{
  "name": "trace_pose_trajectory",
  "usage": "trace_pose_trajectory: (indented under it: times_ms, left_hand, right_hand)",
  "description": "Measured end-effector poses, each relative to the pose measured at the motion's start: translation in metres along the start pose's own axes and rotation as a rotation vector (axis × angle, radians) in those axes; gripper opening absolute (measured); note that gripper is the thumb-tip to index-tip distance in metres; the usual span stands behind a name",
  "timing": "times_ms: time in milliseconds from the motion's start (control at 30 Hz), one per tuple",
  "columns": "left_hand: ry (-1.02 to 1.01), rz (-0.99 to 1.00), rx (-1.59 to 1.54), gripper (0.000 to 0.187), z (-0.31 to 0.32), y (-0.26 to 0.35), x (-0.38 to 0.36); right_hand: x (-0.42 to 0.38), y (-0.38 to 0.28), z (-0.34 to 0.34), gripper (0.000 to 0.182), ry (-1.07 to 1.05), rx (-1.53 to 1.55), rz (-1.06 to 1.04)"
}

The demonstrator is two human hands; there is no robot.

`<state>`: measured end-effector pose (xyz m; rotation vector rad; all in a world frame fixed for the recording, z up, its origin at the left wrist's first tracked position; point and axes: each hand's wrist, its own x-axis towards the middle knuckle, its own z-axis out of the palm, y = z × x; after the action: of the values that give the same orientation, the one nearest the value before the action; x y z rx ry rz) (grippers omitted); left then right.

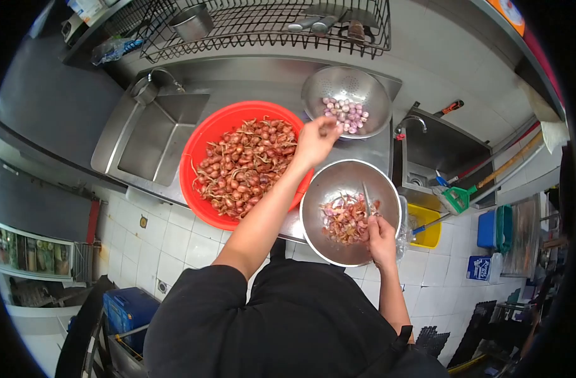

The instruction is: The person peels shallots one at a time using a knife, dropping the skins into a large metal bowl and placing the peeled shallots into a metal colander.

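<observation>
My left hand [317, 142] is at the near left rim of a metal colander [319, 88], its fingers bent inward; what they hold, if anything, is hidden. Peeled pale-purple shallots [349, 114] lie in the colander. My right hand [382, 240] grips a small knife [366, 194], its blade pointing up and away over a steel bowl [338, 173]. Shallot skins and trimmings [344, 217] are heaped in that bowl. Left of it, under my left forearm, a wide red basin [188, 170] contains many unpeeled shallots [247, 164].
A steel sink [152, 148] is at the left and a second, darker sink [429, 154] at the right. Above hangs a wire rack [262, 28] with a metal pot [192, 24]. A yellow bucket [431, 234] and green-headed brush [456, 199] are to my right.
</observation>
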<state>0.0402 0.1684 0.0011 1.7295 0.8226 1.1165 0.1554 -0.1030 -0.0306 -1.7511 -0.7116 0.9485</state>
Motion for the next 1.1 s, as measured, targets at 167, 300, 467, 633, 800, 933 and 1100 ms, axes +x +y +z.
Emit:
trace_pose_trajectory:
  times_ms: [167, 300, 467, 633, 800, 933, 1100]
  left_hand:
    - [0.067, -0.098, 0.584, 0.018, -0.071, -0.030, -0.044]
    - [-0.229, -0.405, 1.407, 0.025, -0.149, -0.073, -0.047]
    - [-0.286, -0.258, 1.444, 0.023, -0.186, -0.066, -0.055]
    - [0.101, -0.415, -0.371, 0.020, -0.155, -0.026, -0.070]
    - [-0.149, -0.452, -0.842, 0.021, -0.070, 0.029, -0.107]
    - [-0.235, -0.400, -0.878, 0.022, -0.020, 0.060, -0.125]
    - [-0.251, -0.381, -0.877, 0.019, 0.001, 0.075, -0.135]
  right_hand:
    - [0.003, 0.010, -0.006, 0.032, 0.014, -0.286, -0.092]
    - [0.009, 0.017, -0.007, 0.029, -0.010, -0.303, -0.123]
    - [0.012, 0.005, -0.005, 0.037, -0.104, -0.442, -0.270]
    - [0.003, -0.018, 0.000, 0.035, -0.208, -0.236, -0.037]
    - [-0.021, -0.041, 0.014, 0.042, -0.288, 0.092, -0.309]
    - [-0.026, -0.060, 0.016, 0.044, -0.227, 0.012, -0.454]
    - [-0.027, -0.067, 0.009, 0.044, -0.202, 0.083, -0.445]
